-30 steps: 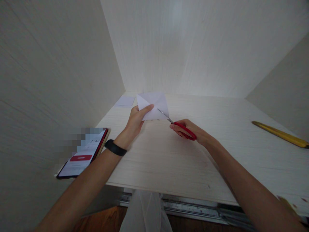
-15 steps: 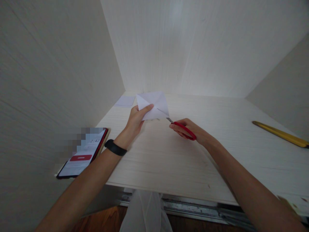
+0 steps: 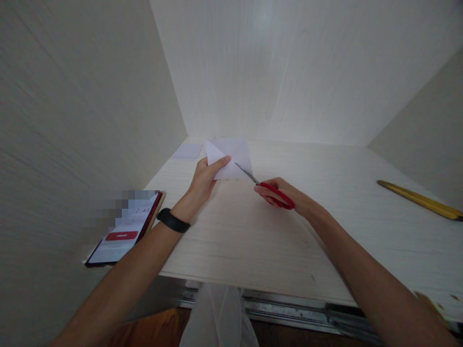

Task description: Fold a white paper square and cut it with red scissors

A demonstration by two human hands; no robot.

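Observation:
My left hand (image 3: 204, 179) pinches the lower left edge of a folded white paper (image 3: 235, 150) and holds it tilted just above the pale wooden table (image 3: 253, 231). My right hand (image 3: 285, 195) grips red-handled scissors (image 3: 269, 189). Their metal blades point up and left, and the tips lie against the paper's lower right part. A black band sits on my left wrist.
A phone (image 3: 125, 230) with a lit screen leans at the table's left edge by the left wall. A small white sheet (image 3: 187, 151) lies in the far left corner. A yellow ruler (image 3: 419, 200) lies at the right. Walls close in on three sides.
The scissor blades drew back from the paper half a second ago and have now pushed into its lower right part again. My left hand kept the paper still.

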